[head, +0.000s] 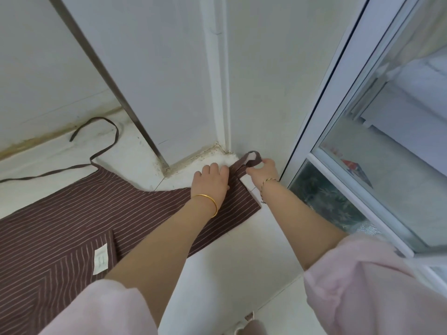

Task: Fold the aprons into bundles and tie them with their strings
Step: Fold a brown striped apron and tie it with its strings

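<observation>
A brown cotton apron with thin white stripes (72, 213) lies spread on a white surface (242, 262), its bib reaching the wall corner. We see the left hand (212, 180) pressing flat, fingers straight, on the bib's top edge, while the right hand (264, 169) pinches the plain brown neck loop (254, 163). A long brown waist string (104, 148) trails loose at left.

1. Apron (72, 221): cut off at left + btm edges; part under forearms.
2. Waist string (48, 174): runs off left edge.
3. Label (100, 259): print too small to read.
4. Right hand (264, 169): fingertips partly behind neck loop (251, 160).
</observation>
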`<move>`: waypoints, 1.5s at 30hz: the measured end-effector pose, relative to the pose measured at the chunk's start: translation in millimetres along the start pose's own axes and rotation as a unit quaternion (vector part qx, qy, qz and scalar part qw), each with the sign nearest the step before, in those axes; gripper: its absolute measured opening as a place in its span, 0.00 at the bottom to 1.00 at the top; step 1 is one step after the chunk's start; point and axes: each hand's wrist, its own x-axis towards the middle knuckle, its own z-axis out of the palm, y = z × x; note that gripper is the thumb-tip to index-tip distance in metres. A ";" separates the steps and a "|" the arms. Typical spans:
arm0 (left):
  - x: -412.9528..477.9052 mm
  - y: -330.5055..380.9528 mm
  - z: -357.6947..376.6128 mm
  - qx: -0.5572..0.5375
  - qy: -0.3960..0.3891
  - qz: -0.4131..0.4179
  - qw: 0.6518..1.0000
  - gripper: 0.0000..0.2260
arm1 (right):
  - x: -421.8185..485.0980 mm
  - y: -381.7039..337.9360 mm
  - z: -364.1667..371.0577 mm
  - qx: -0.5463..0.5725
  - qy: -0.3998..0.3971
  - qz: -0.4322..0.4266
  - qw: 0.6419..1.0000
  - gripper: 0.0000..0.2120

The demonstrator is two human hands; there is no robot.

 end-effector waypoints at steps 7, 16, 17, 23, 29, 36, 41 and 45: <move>6.8 0.3 -12.7 -0.132 -0.053 -0.040 0.989 0.22 | 14.2 -4.4 3.5 -0.052 -0.062 0.082 0.993 0.13; 5.4 -0.9 -11.1 -0.089 -0.041 0.023 0.995 0.22 | 24.8 -6.0 -2.8 0.448 -0.019 0.062 0.892 0.30; 5.4 -0.4 -11.2 -0.104 -0.047 0.018 0.993 0.22 | 22.0 -11.2 -6.3 0.519 -0.022 0.068 0.852 0.29; -2.4 1.3 -10.1 -0.236 -0.067 -0.012 0.969 0.23 | 7.3 -34.7 -26.2 0.664 -0.072 0.107 0.736 0.17; -12.9 -34.0 -27.4 -0.751 -0.031 -0.273 0.601 0.13 | -72.2 -61.8 -1.5 0.332 -0.045 -0.209 0.919 0.18; -74.6 -127.8 -21.2 -0.869 -0.056 -0.336 0.360 0.32 | -110.8 1.5 84.4 -0.372 -0.099 -0.474 0.792 0.27; -104.1 -149.7 -11.2 -0.769 -0.006 -0.367 0.523 0.20 | -107.4 20.5 90.3 -0.374 -0.086 -0.457 0.803 0.26; -111.9 -146.0 -5.5 -0.541 -0.041 -0.219 0.811 0.06 | -104.7 12.1 87.9 -0.411 -0.034 -0.429 0.804 0.22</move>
